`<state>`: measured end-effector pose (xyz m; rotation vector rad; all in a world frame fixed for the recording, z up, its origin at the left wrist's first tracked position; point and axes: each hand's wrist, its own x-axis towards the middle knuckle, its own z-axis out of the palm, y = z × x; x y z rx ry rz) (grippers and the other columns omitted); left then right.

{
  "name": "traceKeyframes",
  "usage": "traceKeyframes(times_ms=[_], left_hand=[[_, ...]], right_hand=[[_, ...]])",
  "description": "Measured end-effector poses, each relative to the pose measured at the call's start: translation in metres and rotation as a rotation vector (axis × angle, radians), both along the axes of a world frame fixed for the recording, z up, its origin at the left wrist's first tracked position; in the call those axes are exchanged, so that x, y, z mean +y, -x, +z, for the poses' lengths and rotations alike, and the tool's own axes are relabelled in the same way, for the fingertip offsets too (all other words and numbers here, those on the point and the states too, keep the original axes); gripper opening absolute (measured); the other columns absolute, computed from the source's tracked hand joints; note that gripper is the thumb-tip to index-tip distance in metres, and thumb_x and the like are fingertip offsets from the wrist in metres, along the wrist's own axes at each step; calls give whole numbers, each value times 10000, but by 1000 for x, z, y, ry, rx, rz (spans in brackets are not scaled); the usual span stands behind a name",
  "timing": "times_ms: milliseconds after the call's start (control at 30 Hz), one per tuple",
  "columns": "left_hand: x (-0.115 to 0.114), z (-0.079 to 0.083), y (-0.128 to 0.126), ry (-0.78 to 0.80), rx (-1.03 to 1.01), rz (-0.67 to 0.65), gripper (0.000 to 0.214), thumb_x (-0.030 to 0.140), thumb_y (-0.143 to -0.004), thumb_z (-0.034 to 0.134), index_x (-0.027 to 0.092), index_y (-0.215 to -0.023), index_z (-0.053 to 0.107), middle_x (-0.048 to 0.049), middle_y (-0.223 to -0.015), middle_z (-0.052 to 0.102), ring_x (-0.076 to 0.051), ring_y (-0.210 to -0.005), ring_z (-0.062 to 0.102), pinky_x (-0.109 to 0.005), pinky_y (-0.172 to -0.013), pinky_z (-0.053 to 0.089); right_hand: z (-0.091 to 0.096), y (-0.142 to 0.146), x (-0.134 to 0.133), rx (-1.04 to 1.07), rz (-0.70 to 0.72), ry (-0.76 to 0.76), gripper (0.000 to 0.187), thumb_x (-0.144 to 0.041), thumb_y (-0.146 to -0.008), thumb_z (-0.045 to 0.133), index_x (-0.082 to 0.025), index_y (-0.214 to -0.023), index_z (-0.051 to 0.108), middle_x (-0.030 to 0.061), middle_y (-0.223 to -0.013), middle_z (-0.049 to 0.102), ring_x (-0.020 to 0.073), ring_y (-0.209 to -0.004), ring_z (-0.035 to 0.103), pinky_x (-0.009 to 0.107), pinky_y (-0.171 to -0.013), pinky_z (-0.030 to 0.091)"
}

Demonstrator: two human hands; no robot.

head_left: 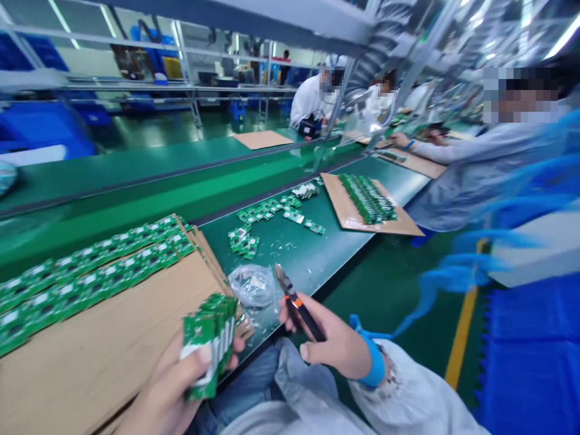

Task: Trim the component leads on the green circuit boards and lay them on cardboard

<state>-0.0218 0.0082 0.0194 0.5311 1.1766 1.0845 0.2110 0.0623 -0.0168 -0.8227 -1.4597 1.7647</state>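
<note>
Basically, far left, a cardboard sheet (104, 356) lies across the tabletop (290, 260), carrying overlapping rows of green circuit boards (86, 272), probably shingled so that many fit in little space. Left hand (165, 386) is clamped on a stack of green boards (211, 338), thumb and fingers pressing from opposite sides, which keeps the boards squared together. Just beside it, a crumpled clear plastic bag (251, 285) sits on the tabletop. Right hand (333, 341), apart from the left, is closed round orange-and-black side cutters (299, 308), handles in the palm for control, tips pointing up and away. Further right, loose board pieces (267, 211) lie scattered, then a second cardboard sheet (353, 208) holds packed boards (367, 199). Far right, a co-worker (475, 181) in a pale gown reaches toward the tabletop.
</note>
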Motion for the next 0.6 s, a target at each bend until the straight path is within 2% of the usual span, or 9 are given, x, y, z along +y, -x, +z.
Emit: traceKeyframes(times_ms=[33, 100, 133, 200, 333, 600], left_hand=[[3, 1, -5, -40, 39, -45, 526, 509, -560, 779, 172, -927, 611, -58, -825, 724, -217, -717, 643, -302, -670, 516], [10, 4, -13, -124, 180, -46, 522, 497, -607, 743, 181, -988, 576, -37, -834, 706, -196, -746, 626, -263, -669, 483], [13, 5, -17, -164, 257, -54, 506, 476, -638, 716, 184, -1019, 556, -35, -875, 696, -194, -777, 619, -260, -689, 473], [16, 7, -22, -215, 426, -71, 467, 399, -683, 659, 196, -1078, 514, -34, -981, 668, -204, -870, 601, -275, -756, 453], [14, 8, -27, -228, 679, -125, 473, 324, -690, 579, 212, -1133, 457, -46, -1086, 607, -244, -1004, 551, -343, -859, 406], [17, 7, -39, -153, 834, -168, 493, 342, -658, 566, 235, -1124, 446, -50, -1072, 611, -269, -996, 563, -414, -857, 413]], right_hand=[[7, -4, 4, -140, -34, -208, 568, -153, -640, 626, -192, -1185, 468, 74, -1069, 539, 190, -962, 512, 351, -876, 409], [21, -8, 11, -375, -92, -608, 588, -112, -645, 581, -199, -1211, 443, 92, -1121, 508, 228, -1030, 484, 397, -916, 392], [26, -9, 12, -463, -122, -765, 601, -97, -634, 572, -200, -1211, 439, 98, -1125, 500, 239, -1034, 476, 410, -910, 396], [33, -9, 14, -587, -157, -963, 614, -92, -608, 579, -190, -1200, 445, 103, -1097, 495, 250, -1006, 470, 419, -871, 415], [32, -5, 15, -716, -218, -1101, 624, -115, -591, 608, -159, -1196, 460, 114, -1063, 492, 258, -973, 465, 435, -841, 421], [30, -8, 20, -781, -256, -1184, 567, -167, -612, 633, -130, -1165, 511, 124, -1014, 517, 266, -933, 486, 441, -800, 418]])
